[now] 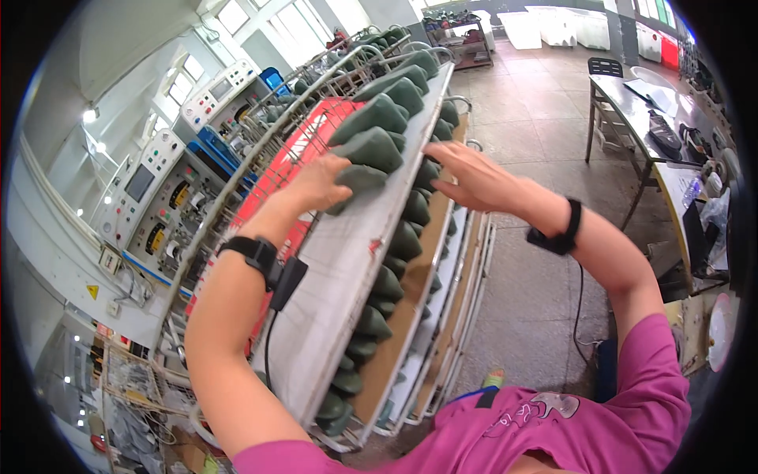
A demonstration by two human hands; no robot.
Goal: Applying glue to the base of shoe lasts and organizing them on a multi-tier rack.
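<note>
"How's the left hand (pixel 317 183)?"
"Spread, just beside one green shoe form (pixel 366 178); at least six line the white shelf (pixel 332 257) from there onward!"
"And the right hand (pixel 474 177)?"
"Fingers and thumb parted, by that shelf's edge!"

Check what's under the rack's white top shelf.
Dark green forms line its right edge, with a brown shelf below them. Anything deeper in is covered by the white top shelf and can't be seen.

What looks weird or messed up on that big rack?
There's a small red mark near the right edge of the pale top shelf. It looks odd because the board around it is pale; I can't tell what made it. The green shapes look lined up.
</note>
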